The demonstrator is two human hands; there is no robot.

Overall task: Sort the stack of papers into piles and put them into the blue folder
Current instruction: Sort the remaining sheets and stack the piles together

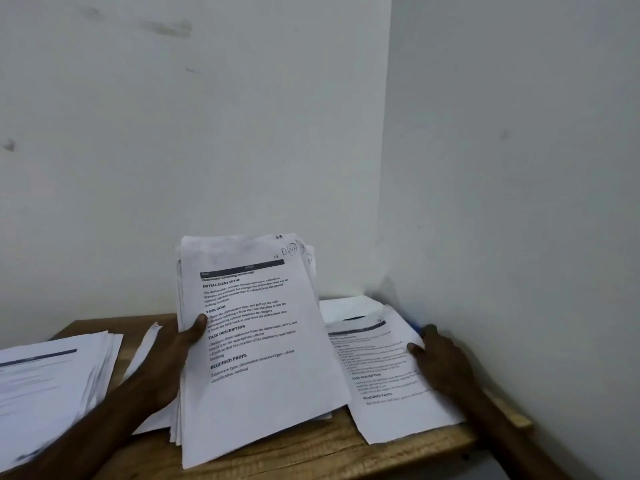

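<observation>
- From the head camera, the left hand (180, 344) gripped a thick stack of white printed paper sheets (256, 344), thumb pressed on the front page near its left edge, the other fingers hidden behind the sheets.
- The stack stood tilted up off the brown wooden table (311, 448), its lower edge down near the tabletop; whether that edge touched the wood could not be told.
- The front page carried a dark header bar and bold headings, among them "TASK GOAL" and "REQUIRED PROPS"; handwritten marks sat at its top right corner.
- The right hand (440, 362) lay flat, palm down and fingers spread, on the right edge of a loose pile of printed white sheets (388, 368) lying on the table's right side; it pressed rather than clasped.
- A small strip of the blue folder (415, 327) showed just beyond the right hand's fingertips, beside the grey wall (519, 168), mostly covered by that pile.
- A second, fanned pile of white printed pages with a dark blue header band (52, 382) lay on the table's left side, well apart from the right pile, blurred.
- A single white sheet (145, 348) lay between the left pile and the held stack, partly behind the left forearm.
</observation>
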